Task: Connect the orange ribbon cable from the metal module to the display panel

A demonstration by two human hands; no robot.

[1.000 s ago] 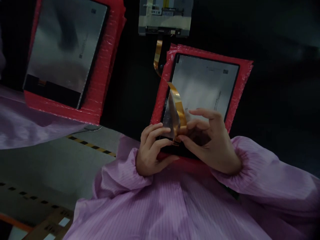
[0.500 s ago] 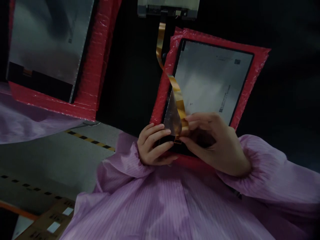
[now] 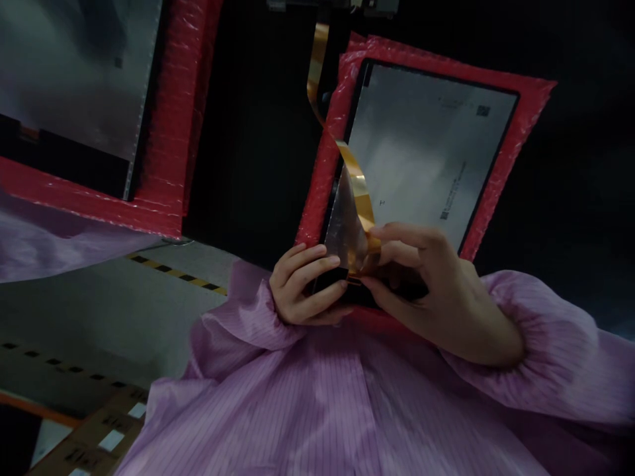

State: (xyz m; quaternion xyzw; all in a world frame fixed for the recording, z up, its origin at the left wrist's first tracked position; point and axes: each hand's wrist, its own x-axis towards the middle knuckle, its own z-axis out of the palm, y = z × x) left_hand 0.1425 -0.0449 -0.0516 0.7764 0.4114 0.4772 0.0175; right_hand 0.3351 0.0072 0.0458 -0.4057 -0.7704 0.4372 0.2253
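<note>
A display panel (image 3: 421, 152) lies back side up on red bubble wrap (image 3: 538, 106), with small printed codes on its silvery back. My left hand (image 3: 310, 284) grips its near left corner, fingers over the top and thumb along the near edge. My right hand (image 3: 431, 284) pinches the lower end of a gold flex ribbon cable (image 3: 354, 172) between thumb and fingers. That end is at a small connector (image 3: 353, 280) on the panel's dark near strip. Whether the two are joined cannot be seen. The cable curves away to a device (image 3: 380, 6) at the top edge.
Another display panel (image 3: 74, 86) lies on stacked red bubble wrap (image 3: 171, 132) at the left. Beneath it a purple sleeve or garment (image 3: 59, 231) shows. Cardboard boxes (image 3: 94, 433) stand lower left, near yellow-black floor tape (image 3: 176, 274). The work surface (image 3: 248, 165) is black.
The view has shifted slightly, so the device and left panel sit higher in the picture. My right hand still pinches the cable, its lower end bent a little more; the left hand stays put.
</note>
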